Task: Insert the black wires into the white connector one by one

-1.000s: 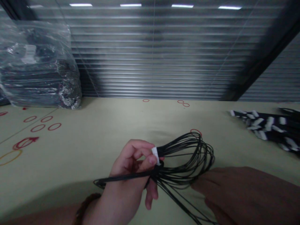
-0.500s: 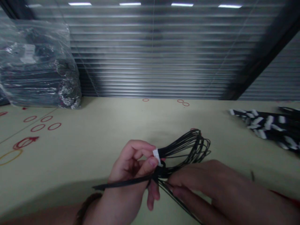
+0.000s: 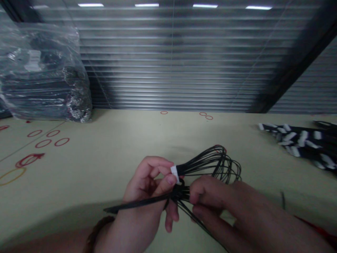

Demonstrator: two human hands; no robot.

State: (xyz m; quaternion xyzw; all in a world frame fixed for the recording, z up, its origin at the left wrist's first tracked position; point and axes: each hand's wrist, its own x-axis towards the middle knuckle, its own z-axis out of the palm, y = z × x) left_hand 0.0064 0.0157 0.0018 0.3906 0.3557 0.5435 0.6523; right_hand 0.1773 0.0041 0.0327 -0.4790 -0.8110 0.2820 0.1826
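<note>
A looped bundle of thin black wires (image 3: 200, 161) is held up in front of me. My left hand (image 3: 147, 193) is closed, its thumb and fingers pinching a white band (image 3: 174, 173) on the bundle. Below that band the strands cross at a dark gathered spot (image 3: 179, 191). From there a black tail (image 3: 139, 203) runs left over my wrist, and loose strands trail down to the right. My right hand (image 3: 229, 207) is closed on wires just right of the gathered spot; its fingertips partly hide them.
A clear plastic bag (image 3: 44, 84) of dark bundles stands at the back left. Red rubber bands (image 3: 30, 160) and a yellow one (image 3: 13, 175) lie at left. Several black bundles with white ends (image 3: 302, 140) are at right. Blinds (image 3: 171, 70) rise behind the table.
My right hand has shifted slightly upward and its fingers have changed their hold on the wires beside the gathered spot. The loops spread a little further right. My left hand has barely moved.
</note>
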